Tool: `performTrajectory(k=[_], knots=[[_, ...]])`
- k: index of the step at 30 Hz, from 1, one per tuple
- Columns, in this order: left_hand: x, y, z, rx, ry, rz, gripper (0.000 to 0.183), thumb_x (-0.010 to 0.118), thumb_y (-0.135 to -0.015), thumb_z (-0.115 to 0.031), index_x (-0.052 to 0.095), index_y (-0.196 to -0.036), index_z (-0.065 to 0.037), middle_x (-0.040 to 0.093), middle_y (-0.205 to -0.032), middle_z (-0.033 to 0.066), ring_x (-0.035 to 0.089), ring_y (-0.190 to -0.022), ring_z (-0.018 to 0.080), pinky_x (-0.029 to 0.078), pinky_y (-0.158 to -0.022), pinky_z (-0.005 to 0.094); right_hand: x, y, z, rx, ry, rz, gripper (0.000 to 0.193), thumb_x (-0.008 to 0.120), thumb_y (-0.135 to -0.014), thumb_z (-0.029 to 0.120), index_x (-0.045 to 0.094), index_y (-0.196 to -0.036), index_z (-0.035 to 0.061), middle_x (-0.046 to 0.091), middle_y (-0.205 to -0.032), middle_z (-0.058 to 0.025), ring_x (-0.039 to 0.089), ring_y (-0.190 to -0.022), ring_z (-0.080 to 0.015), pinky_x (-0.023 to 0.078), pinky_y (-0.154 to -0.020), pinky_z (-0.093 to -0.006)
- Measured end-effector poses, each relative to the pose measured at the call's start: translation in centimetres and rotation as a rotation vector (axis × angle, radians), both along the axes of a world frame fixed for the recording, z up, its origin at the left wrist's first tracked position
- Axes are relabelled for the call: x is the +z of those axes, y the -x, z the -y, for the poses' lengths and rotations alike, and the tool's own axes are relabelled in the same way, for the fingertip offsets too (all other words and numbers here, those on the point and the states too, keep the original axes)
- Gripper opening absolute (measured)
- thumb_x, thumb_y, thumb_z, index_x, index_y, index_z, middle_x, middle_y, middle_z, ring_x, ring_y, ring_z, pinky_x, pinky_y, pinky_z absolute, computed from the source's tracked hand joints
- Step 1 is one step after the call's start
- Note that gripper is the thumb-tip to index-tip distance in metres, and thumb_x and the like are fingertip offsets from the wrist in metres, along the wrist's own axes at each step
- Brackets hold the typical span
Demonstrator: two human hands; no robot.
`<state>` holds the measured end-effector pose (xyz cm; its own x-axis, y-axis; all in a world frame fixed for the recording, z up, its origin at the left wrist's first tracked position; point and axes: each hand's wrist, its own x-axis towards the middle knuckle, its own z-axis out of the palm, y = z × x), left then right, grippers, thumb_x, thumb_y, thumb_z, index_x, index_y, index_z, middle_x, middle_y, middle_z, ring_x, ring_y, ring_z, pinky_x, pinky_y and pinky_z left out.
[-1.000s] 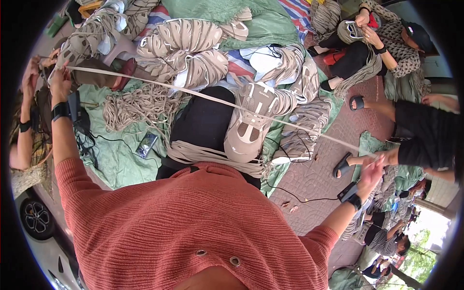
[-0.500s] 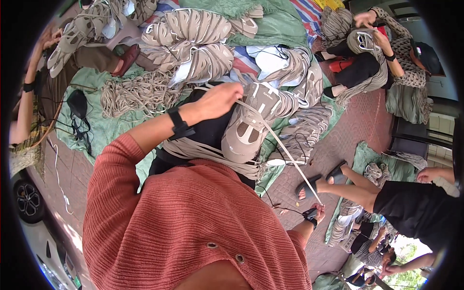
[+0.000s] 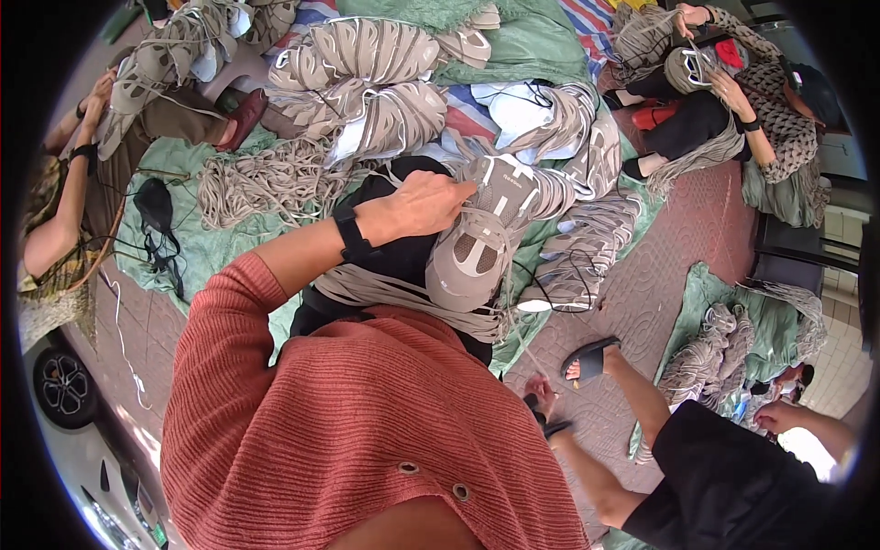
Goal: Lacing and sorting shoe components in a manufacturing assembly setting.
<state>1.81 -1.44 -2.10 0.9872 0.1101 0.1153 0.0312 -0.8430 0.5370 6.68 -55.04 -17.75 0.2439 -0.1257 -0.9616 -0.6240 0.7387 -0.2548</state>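
Note:
A grey-beige sneaker (image 3: 466, 275) rests on my lap with its toe toward me, over a bunch of loose beige shoelaces (image 3: 403, 291). My left hand (image 3: 423, 203), with a black wristband, is closed in a pinch at the lacing on the sneaker's left side. A thin shoelace (image 3: 526, 346) runs from the lacing down to my right hand (image 3: 543, 392). That hand is low at the right, partly behind my sweater, its fingers closed on the lace. More sneakers (image 3: 550, 188) lie strung in a row just beyond the one I hold.
Rows of sneakers (image 3: 371, 50) and a heap of shoelaces (image 3: 261, 188) cover green sheeting (image 3: 174, 266) ahead. People handle sneakers at the far left and far right. A passer-by's sandalled foot (image 3: 591, 359) stands close to my right hand. A parked car (image 3: 69, 458) is at lower left.
My right hand has moved left and inward, and the long, taut lace now spans a shorter distance. My left hand has lowered slightly against the sneaker. The passer-by has stepped closer.

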Motion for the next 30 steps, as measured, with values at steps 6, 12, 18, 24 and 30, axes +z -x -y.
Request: performTrajectory(k=[6,12,18,24,30], knots=[[0.8,-0.9,1.4,0.013,-0.052,-0.053,0.019,0.054,-0.070,-0.010,0.055,-0.088,-0.003,0.060,-0.064,0.0161,0.060,-0.061,0.0366,0.048,-0.055,0.0440,2.2,-4.9,-10.8,0.153,-0.134,0.421,0.022,0.047,-0.088,0.007,0.043,-0.067,0.0075,0.038,-0.058,0.0011,0.037,-0.052,-0.0108,0.038,-0.052,-0.0244],[0.8,-1.5,-0.3,0.244,0.261,-0.202,0.005,0.057,-0.070,-0.007,0.055,-0.074,-0.005,0.062,-0.069,0.0125,0.061,-0.067,0.0309,0.045,-0.058,0.0402,16.0,-10.1,-26.3,0.889,-0.082,0.875,0.045,0.050,-0.088,0.005,0.037,-0.131,0.0059,0.040,-0.059,0.0026,0.030,-0.045,-0.0040,0.023,-0.039,-0.0154],[0.0,-2.2,-0.2,0.081,0.219,-0.092,0.005,0.059,-0.071,-0.009,0.057,-0.072,-0.005,0.062,-0.070,0.0118,0.061,-0.068,0.0304,0.045,-0.059,0.0388,19.2,-11.0,-35.6,1.343,0.107,1.169,0.028,0.053,-0.084,0.002,0.060,-0.110,0.0099,0.052,-0.067,-0.0007,0.043,-0.052,-0.0067,0.031,-0.043,-0.0195],[-0.2,-1.5,-0.8,0.088,0.297,-0.097,0.003,0.059,-0.068,-0.007,0.059,-0.070,-0.007,0.060,-0.065,0.0105,0.061,-0.069,0.0306,0.045,-0.058,0.0394,18.5,-8.9,-39.2,2.020,0.694,1.914,0.015,0.060,-0.073,-0.002,0.062,-0.087,0.0040,0.051,-0.073,-0.0069,0.053,-0.070,-0.0186,0.043,-0.064,-0.0293],[-0.4,-1.8,-1.3,0.032,0.388,-0.118,0.010,0.063,-0.072,-0.009,0.056,-0.074,-0.003,0.056,-0.061,0.0116,0.055,-0.061,0.0289,0.042,-0.057,0.0373,17.4,-8.1,-39.7,1.995,0.586,1.804,0.015,0.064,-0.069,-0.001,0.061,-0.084,0.0026,0.049,-0.074,-0.0078,0.053,-0.070,-0.0215,0.044,-0.064,-0.0314]])
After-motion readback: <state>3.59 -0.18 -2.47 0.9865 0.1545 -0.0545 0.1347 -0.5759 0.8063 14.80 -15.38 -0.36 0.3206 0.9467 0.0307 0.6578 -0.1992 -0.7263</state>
